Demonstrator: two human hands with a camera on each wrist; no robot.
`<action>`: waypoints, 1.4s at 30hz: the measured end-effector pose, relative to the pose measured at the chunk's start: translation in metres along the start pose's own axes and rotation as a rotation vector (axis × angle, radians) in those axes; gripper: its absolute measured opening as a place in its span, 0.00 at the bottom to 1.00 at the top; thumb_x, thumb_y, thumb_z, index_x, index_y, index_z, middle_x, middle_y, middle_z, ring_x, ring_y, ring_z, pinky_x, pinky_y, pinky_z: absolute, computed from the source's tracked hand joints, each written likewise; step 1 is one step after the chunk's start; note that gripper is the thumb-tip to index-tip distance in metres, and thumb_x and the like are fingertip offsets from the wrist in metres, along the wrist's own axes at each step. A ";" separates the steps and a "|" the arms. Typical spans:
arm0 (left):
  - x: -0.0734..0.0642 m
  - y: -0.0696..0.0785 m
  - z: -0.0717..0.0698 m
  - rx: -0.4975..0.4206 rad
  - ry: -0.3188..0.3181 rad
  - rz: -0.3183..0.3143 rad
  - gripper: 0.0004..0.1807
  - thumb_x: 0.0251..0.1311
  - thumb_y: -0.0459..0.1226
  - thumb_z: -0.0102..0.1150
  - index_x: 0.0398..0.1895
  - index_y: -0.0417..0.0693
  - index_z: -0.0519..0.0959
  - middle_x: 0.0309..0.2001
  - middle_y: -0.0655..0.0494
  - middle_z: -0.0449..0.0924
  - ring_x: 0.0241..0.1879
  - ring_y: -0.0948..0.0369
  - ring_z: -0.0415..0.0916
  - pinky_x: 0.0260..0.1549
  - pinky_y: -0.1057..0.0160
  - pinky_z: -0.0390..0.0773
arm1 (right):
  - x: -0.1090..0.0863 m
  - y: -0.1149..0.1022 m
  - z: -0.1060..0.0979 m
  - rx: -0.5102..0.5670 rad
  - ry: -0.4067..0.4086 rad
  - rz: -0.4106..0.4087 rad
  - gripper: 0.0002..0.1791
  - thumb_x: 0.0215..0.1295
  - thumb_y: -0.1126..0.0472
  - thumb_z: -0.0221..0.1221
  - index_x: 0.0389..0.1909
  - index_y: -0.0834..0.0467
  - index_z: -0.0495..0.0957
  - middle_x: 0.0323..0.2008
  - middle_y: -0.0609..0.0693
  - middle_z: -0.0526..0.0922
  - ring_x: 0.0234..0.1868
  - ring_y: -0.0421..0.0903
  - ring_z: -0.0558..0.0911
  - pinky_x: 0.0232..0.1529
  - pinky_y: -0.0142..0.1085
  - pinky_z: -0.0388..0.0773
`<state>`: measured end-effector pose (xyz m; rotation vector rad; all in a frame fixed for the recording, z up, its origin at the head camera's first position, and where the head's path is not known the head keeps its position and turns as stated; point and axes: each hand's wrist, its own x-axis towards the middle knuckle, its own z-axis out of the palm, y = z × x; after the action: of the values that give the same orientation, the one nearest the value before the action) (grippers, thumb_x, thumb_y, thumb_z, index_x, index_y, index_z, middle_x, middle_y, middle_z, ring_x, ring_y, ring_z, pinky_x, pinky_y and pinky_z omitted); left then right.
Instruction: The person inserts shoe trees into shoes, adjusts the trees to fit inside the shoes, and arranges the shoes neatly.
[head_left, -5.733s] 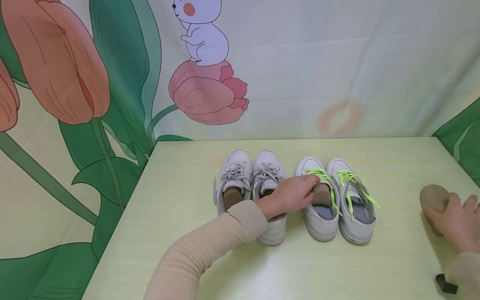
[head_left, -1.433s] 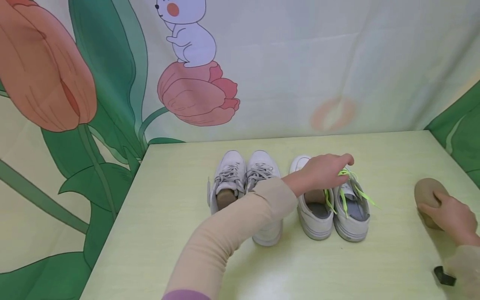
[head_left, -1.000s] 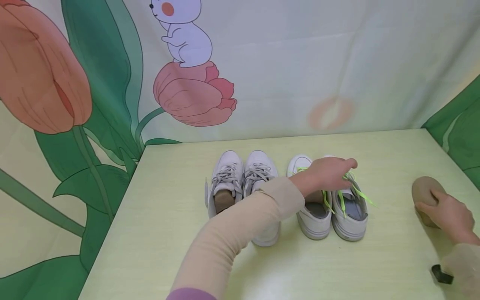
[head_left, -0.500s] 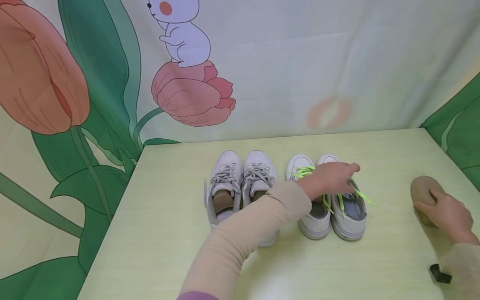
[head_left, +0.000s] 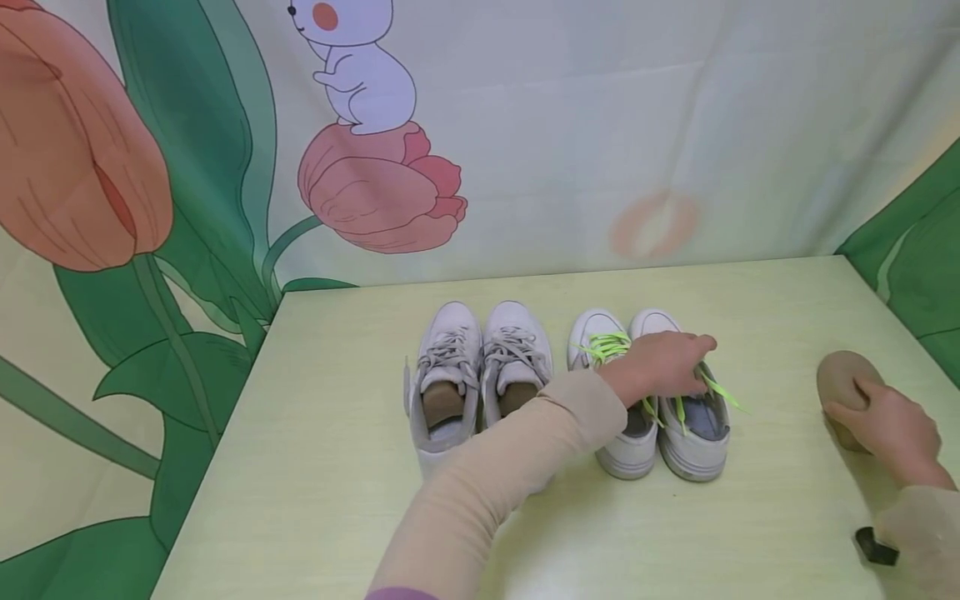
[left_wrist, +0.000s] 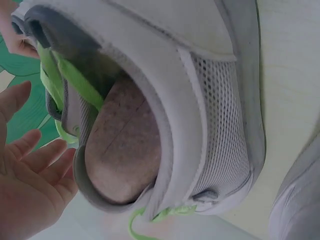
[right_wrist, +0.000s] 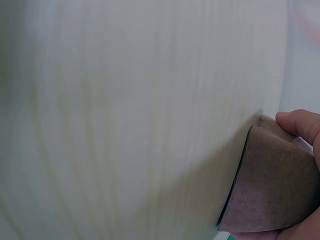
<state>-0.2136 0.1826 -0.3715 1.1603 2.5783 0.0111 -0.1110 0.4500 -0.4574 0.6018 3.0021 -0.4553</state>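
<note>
My left hand (head_left: 667, 362) is over the tongue and laces of the right shoe (head_left: 697, 454) of a white pair with bright green laces. In the left wrist view its fingers (left_wrist: 47, 157) are spread and relaxed; whether they touch that shoe is hidden. The pair's left shoe (left_wrist: 220, 100) has a brown insert (left_wrist: 125, 145) in its opening. My right hand (head_left: 896, 429) grips a similar rounded brown insert (head_left: 843, 383) at the table's right side. Thumb and fingers lie around this insert (right_wrist: 275, 180) in the right wrist view.
To the left stands another pair of white sneakers (head_left: 453, 342) with grey laces, brown inserts inside both. My left sleeve (head_left: 510, 483) passes over that pair's right shoe. A small black block (head_left: 876, 547) is beside my right sleeve. A tulip-print cloth (head_left: 525, 167) hangs behind the table (head_left: 315, 483).
My left hand has moved right, from the insert in the left green-laced shoe to over the right one. My right hand stays around its insert. The head view has shifted slightly.
</note>
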 end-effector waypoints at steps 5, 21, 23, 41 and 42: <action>0.001 0.000 0.006 0.025 0.040 0.019 0.33 0.53 0.53 0.53 0.63 0.66 0.56 0.60 0.70 0.62 0.53 0.68 0.68 0.47 0.68 0.69 | 0.000 -0.001 0.000 0.003 -0.012 0.008 0.46 0.57 0.36 0.47 0.63 0.67 0.50 0.54 0.77 0.59 0.45 0.74 0.65 0.34 0.58 0.65; 0.002 -0.001 0.017 0.089 0.059 0.005 0.35 0.52 0.55 0.54 0.64 0.65 0.55 0.60 0.65 0.62 0.55 0.66 0.66 0.47 0.66 0.70 | 0.000 0.000 0.002 -0.007 0.011 -0.005 0.45 0.56 0.36 0.47 0.61 0.68 0.52 0.53 0.78 0.60 0.44 0.74 0.66 0.33 0.57 0.65; 0.002 -0.001 0.018 0.097 0.061 0.001 0.35 0.52 0.54 0.54 0.63 0.65 0.55 0.60 0.65 0.61 0.56 0.65 0.64 0.48 0.66 0.69 | 0.000 0.001 0.002 -0.006 0.012 -0.004 0.45 0.56 0.36 0.47 0.61 0.68 0.53 0.53 0.78 0.61 0.44 0.74 0.66 0.33 0.57 0.65; 0.006 0.012 0.035 0.176 0.152 -0.135 0.27 0.56 0.48 0.51 0.59 0.67 0.56 0.58 0.66 0.63 0.58 0.65 0.60 0.51 0.62 0.64 | 0.000 0.000 0.002 -0.007 -0.005 0.009 0.45 0.57 0.36 0.46 0.63 0.67 0.50 0.54 0.77 0.59 0.46 0.74 0.64 0.35 0.59 0.64; 0.007 0.013 0.036 0.182 0.157 -0.146 0.26 0.57 0.47 0.50 0.59 0.67 0.56 0.57 0.66 0.63 0.58 0.65 0.60 0.51 0.62 0.63 | 0.000 0.000 0.001 -0.006 -0.006 0.010 0.45 0.57 0.36 0.46 0.63 0.67 0.50 0.54 0.77 0.59 0.46 0.74 0.64 0.35 0.59 0.64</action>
<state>-0.1982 0.1918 -0.4061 1.0663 2.8481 -0.1754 -0.1106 0.4496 -0.4588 0.6131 2.9929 -0.4464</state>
